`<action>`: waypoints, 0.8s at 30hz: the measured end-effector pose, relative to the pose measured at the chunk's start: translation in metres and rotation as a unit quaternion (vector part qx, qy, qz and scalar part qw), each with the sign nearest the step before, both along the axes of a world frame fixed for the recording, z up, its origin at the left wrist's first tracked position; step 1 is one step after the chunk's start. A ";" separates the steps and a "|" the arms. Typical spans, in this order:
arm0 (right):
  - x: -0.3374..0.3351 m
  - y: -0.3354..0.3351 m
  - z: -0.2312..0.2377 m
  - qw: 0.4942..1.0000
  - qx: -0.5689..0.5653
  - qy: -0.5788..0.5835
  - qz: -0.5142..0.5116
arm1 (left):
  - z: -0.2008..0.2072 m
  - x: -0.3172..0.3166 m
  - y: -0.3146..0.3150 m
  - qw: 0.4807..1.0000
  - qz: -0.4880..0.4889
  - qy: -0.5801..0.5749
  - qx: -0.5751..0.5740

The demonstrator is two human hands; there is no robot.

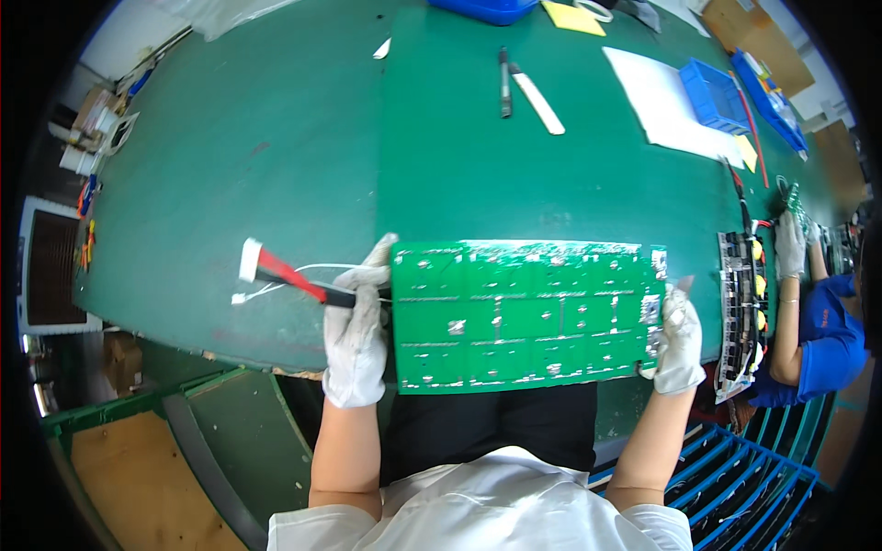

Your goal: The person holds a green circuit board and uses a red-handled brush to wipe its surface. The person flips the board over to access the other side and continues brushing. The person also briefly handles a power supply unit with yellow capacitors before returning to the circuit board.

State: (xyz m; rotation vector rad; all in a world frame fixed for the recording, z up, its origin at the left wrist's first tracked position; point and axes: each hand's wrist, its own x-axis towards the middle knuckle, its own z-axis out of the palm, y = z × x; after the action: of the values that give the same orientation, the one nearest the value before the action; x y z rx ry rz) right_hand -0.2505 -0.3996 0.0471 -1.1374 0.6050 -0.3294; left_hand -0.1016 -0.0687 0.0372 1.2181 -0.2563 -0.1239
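A large green circuit board (pixel 524 317) is held up over the table's near edge, its face dotted with shiny solder spots. My left hand (pixel 358 344), in a white glove, grips the board's left edge. From beside that hand runs a bundle of red and black wires (pixel 299 280) ending in a white connector (pixel 249 260), with a thin white cable (pixel 266 292) next to it. My right hand (pixel 678 342), also gloved, closes on the right edge. Its fingers are partly hidden behind the board.
On the green table (pixel 276 165) lie a black pen (pixel 504 83) and a white-handled tool (pixel 540 101). A blue bin (pixel 715 96) stands by a white sheet (pixel 661 110). At right is another board assembly (pixel 738 312), near a co-worker's gloved hand (pixel 790 246). A blue rack (pixel 735 487) stands below.
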 end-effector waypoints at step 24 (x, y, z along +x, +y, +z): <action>0.005 -0.008 0.008 0.995 0.075 -0.026 0.061 | 0.018 -0.006 -0.001 0.992 0.009 0.114 0.053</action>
State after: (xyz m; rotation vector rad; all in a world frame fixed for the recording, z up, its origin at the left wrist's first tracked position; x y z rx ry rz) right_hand -0.2452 -0.4073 0.0547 -1.0131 0.5042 -0.2038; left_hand -0.1078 -0.0695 0.0550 1.2990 -0.0394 -0.2622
